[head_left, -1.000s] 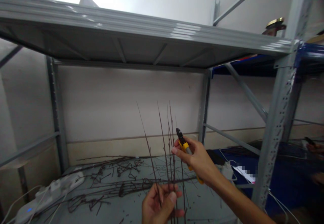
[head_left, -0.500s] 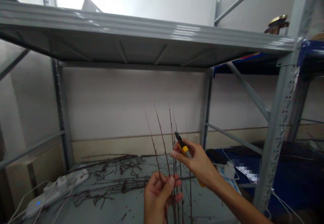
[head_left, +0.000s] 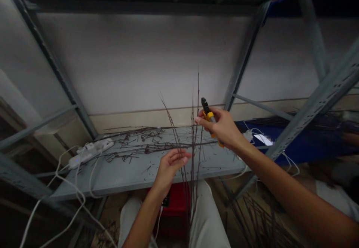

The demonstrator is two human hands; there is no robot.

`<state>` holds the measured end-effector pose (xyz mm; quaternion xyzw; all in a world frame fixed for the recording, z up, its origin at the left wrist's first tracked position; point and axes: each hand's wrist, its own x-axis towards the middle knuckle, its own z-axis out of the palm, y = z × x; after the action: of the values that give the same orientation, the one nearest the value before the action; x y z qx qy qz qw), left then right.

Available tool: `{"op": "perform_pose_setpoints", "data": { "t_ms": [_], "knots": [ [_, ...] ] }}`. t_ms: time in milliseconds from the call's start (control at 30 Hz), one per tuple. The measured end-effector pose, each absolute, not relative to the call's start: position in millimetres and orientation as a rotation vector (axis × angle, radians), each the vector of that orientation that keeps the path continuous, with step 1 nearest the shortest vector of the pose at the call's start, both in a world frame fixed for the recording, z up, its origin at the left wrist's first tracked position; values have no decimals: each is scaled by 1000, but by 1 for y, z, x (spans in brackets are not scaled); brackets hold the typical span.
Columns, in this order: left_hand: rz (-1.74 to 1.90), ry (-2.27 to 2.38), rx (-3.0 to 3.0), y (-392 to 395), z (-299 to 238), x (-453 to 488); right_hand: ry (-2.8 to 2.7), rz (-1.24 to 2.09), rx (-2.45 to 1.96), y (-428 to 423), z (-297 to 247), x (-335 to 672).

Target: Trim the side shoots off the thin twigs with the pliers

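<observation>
Twigs [head_left: 192, 166]: near-upright at the shelf's [head_left: 117, 179] front edge, tops spread; likely light, springy, brittle at fine tips; best taken by the thicker lower stems.
Left hand [head_left: 174, 160]: grip closed loosely about the leftmost twigs.
Right hand [head_left: 220, 124]: grip wrapped round pliers [head_left: 208, 113], forefinger and thumb apparently pinching one twig.
Pliers: presumably rigid, heavier; yellow handles suit holding.
Writing: none legible; pliers' pale mark too small, paper [head_left: 261, 139] partly pixelated.

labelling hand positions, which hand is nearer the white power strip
Left. The left hand is to the right of the white power strip, apart from it; the right hand, holding the pliers, is farther right.
</observation>
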<state>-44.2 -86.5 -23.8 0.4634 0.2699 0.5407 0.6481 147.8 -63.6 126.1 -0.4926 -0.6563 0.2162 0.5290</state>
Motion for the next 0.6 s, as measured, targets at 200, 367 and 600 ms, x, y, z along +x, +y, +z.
{"op": "perform_pose_setpoints", "data": {
  "t_ms": [200, 367, 600],
  "knots": [
    [1095, 625, 1072, -97, -46, -63, -1504, 566, -1150, -61, 121, 148],
    [1049, 630, 1114, -108, -57, -68, -1475, 606, -1148, -56, 115, 148],
    [1061, 653, 964, -117, -73, -76, -1454, 593, -1141, -49, 104, 156]
  ]
}}
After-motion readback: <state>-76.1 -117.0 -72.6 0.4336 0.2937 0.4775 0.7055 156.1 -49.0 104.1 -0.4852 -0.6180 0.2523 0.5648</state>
